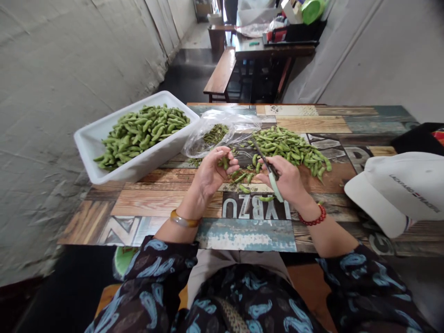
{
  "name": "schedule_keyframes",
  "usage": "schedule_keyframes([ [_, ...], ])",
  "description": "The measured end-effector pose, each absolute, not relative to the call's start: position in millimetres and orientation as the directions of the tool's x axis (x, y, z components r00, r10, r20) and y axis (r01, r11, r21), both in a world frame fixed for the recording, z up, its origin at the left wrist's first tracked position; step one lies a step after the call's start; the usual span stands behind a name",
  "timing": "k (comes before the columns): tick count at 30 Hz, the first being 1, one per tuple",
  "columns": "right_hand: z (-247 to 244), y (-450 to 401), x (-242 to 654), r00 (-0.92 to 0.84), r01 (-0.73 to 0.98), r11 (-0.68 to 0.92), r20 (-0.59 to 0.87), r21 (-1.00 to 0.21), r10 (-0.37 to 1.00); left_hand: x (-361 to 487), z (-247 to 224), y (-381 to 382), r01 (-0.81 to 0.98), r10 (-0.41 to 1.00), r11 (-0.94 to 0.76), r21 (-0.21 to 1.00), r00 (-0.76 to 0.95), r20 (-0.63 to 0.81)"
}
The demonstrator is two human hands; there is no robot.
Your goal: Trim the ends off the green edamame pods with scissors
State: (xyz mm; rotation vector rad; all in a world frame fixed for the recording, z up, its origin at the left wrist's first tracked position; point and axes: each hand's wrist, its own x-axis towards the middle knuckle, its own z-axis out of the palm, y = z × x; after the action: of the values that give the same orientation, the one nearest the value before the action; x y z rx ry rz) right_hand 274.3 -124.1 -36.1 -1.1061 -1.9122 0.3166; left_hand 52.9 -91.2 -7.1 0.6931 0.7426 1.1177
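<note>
Holding: the left hand [214, 172] curls loosely around held pods [225, 163], just on the near side of the clear plastic bag [234, 124].
Scissors [275, 187]: gripped by the right hand [287, 179], near and right of the bag; whether the blades are parted, I cannot tell.
Pods: a loose heap [291, 149] right of the bag, a second heap [145, 129] in the white tray [82, 155] left of it.
Snipping well: probably best with one pod end pushed past the fingertips, blades angled away from them.
Scraps [215, 134]: inside the bag; cuts made close to it should scatter less.
Edges: tray wall close left of the bag; table [243, 233] edge nearest the body under the forearms.
Room: widest rightward, between loose heap and white cap [404, 187].
</note>
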Motion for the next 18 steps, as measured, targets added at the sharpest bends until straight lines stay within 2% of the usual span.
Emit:
schedule_keyframes([
  [3, -32.3, -123.9, 277.3, -0.173, 0.567, 0.523, 0.529, -0.636, 0.831, 48.3, -11.0, -86.0, -0.397, 0.960, 0.256, 0.882, 0.212, -0.184],
  [5, -32.1, -123.9, 277.7, -0.176, 0.572, 0.523, 0.529, -0.631, 0.830, 47.7, -16.9, -83.1, -0.193, 0.976, 0.165, 0.967, 0.175, -0.132],
  [7, -34.0, -123.5, 277.2, -0.194, 0.586, 0.542, 0.545, -0.602, 0.816, 48.2, -23.4, -81.1, 0.090, 0.985, 0.006, 0.996, 0.173, -0.021],
  [9, -37.1, -122.5, 276.6, -0.210, 0.598, 0.561, 0.563, -0.572, 0.799, 49.0, -29.1, -80.4, 0.386, 0.973, -0.176, 0.906, 0.209, 0.100],
  [11, -40.0, -121.4, 276.5, -0.217, 0.606, 0.567, 0.570, -0.558, 0.792, 49.8, -33.6, -80.7, 0.600, 0.953, -0.284, 0.748, 0.264, 0.151],
  [14, -42.4, -120.6, 276.5, -0.218, 0.609, 0.565, 0.567, -0.557, 0.795, 51.1, -39.0, -81.4, 0.716, 0.939, -0.330, 0.615, 0.318, 0.133],
  [18, -42.1, -121.7, 275.4, -0.215, 0.600, 0.564, 0.565, -0.567, 0.797, 53.1, -41.4, -79.9, 0.670, 0.927, -0.355, 0.651, 0.343, 0.152],
])
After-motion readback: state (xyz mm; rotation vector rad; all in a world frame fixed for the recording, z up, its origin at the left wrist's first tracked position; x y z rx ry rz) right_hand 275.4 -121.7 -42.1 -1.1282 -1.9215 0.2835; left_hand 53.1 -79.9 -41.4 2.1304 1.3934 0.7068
